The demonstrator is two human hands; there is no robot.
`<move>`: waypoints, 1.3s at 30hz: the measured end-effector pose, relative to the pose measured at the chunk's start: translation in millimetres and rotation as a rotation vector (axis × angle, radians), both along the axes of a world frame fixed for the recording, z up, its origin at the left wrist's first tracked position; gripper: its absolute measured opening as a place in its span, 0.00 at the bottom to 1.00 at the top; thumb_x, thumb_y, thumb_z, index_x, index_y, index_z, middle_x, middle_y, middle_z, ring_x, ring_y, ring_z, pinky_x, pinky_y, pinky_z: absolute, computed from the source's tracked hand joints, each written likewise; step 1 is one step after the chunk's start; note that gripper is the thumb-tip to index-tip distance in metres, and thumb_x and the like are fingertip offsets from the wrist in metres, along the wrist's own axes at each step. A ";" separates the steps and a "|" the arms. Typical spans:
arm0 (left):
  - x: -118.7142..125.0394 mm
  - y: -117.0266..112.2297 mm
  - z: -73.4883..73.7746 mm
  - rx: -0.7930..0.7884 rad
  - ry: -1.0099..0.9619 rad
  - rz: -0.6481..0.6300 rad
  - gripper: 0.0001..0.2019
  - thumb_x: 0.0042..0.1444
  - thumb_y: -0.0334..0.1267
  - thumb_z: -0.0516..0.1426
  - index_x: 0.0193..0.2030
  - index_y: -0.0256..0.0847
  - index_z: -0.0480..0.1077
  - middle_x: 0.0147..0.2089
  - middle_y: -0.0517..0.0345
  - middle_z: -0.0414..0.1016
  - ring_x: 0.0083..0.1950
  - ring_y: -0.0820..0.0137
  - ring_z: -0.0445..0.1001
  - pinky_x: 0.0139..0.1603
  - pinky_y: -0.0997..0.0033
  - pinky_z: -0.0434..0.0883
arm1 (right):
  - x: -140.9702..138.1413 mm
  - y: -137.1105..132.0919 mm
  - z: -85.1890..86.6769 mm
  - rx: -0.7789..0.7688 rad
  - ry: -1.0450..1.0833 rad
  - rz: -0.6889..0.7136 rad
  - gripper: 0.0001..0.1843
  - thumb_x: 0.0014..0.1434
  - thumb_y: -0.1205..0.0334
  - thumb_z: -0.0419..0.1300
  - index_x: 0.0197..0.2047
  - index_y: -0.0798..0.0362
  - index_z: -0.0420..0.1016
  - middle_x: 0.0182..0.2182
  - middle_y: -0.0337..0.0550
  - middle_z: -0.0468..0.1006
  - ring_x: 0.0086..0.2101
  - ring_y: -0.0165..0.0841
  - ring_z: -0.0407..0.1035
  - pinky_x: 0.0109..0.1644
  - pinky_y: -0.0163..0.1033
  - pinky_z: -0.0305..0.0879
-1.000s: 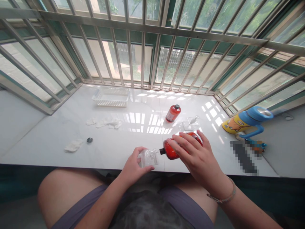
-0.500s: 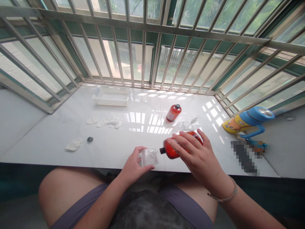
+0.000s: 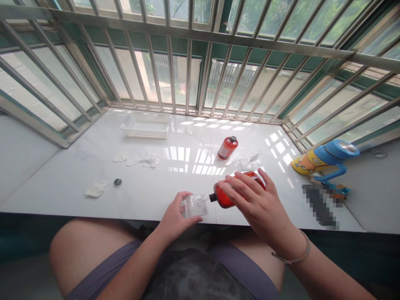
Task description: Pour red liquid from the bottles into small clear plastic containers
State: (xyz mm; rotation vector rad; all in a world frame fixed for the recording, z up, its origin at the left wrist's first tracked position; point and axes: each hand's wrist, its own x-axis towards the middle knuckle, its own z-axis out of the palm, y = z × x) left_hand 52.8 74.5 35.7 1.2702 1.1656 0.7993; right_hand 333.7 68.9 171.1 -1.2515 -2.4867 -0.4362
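My right hand (image 3: 254, 198) is wrapped over a red bottle (image 3: 223, 196), tilted nearly on its side with its uncapped black neck pointing left. That neck is close to the right side of a small clear plastic container (image 3: 198, 205). My left hand (image 3: 176, 214) holds the container from the left, thumb along the near edge and fingers at the back. Whether liquid is coming from the bottle is too small to tell. A round black cap (image 3: 118, 182) lies on the white counter (image 3: 140, 200), left of my hands.
A second red bottle (image 3: 228, 148) stands capped behind my right hand, near a clear plastic piece (image 3: 250, 160). Crumpled white tissues (image 3: 96, 189) lie at left, a white basket (image 3: 145, 131) behind. At right are a blue-and-yellow flask (image 3: 325, 156) and a pixelated dark object (image 3: 320, 206). Window bars (image 3: 200, 35) enclose the back.
Both hands, the tilted bottle and the clear container stay almost in place. The view has shifted very slightly.
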 end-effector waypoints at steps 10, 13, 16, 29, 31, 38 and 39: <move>-0.8 -0.1 -2.2 -0.009 -0.007 -0.011 0.37 0.48 0.46 0.77 0.62 0.47 0.68 0.64 0.48 0.76 0.61 0.53 0.81 0.67 0.47 0.78 | -2.9 0.8 2.7 0.003 -0.022 0.015 0.26 0.75 0.73 0.54 0.71 0.44 0.73 0.64 0.40 0.81 0.64 0.45 0.72 0.81 0.65 0.39; -1.1 -0.3 -1.4 -0.001 0.004 -0.004 0.37 0.48 0.46 0.77 0.62 0.47 0.68 0.64 0.48 0.76 0.62 0.53 0.80 0.66 0.48 0.78 | -2.8 0.8 2.8 0.005 -0.028 0.017 0.26 0.76 0.73 0.54 0.71 0.45 0.73 0.65 0.40 0.81 0.64 0.45 0.71 0.81 0.65 0.39; -1.3 -0.4 -0.7 0.012 0.031 0.006 0.37 0.47 0.46 0.78 0.61 0.47 0.69 0.63 0.48 0.77 0.64 0.51 0.79 0.67 0.48 0.77 | -2.9 1.2 3.3 0.008 -0.035 0.019 0.26 0.76 0.73 0.54 0.71 0.45 0.73 0.65 0.40 0.81 0.65 0.45 0.71 0.81 0.65 0.39; -0.1 -0.3 3.5 0.010 0.028 -0.006 0.37 0.48 0.47 0.77 0.62 0.47 0.68 0.64 0.47 0.76 0.64 0.51 0.79 0.68 0.47 0.76 | -3.7 1.8 13.2 0.032 -0.070 0.043 0.29 0.72 0.76 0.57 0.71 0.45 0.72 0.63 0.41 0.82 0.64 0.46 0.72 0.80 0.67 0.41; 0.3 -0.5 4.3 0.011 0.025 -0.003 0.37 0.48 0.46 0.77 0.61 0.47 0.68 0.65 0.47 0.76 0.63 0.51 0.79 0.68 0.47 0.76 | -3.6 1.9 14.1 0.034 -0.072 0.046 0.29 0.72 0.76 0.57 0.71 0.45 0.73 0.63 0.41 0.82 0.64 0.46 0.72 0.80 0.67 0.41; 2.0 -0.9 7.3 0.009 0.035 0.001 0.37 0.47 0.46 0.77 0.62 0.47 0.68 0.64 0.47 0.76 0.63 0.50 0.80 0.67 0.46 0.77 | -2.8 1.6 16.0 0.036 -0.082 0.051 0.29 0.72 0.76 0.57 0.71 0.45 0.72 0.64 0.41 0.81 0.65 0.46 0.72 0.81 0.67 0.39; 2.2 -1.0 7.1 0.011 0.037 0.001 0.37 0.47 0.46 0.77 0.61 0.47 0.69 0.64 0.47 0.77 0.63 0.50 0.79 0.67 0.47 0.77 | -2.9 1.5 16.4 0.039 -0.082 0.054 0.30 0.71 0.76 0.57 0.71 0.45 0.72 0.64 0.41 0.81 0.65 0.46 0.72 0.81 0.67 0.39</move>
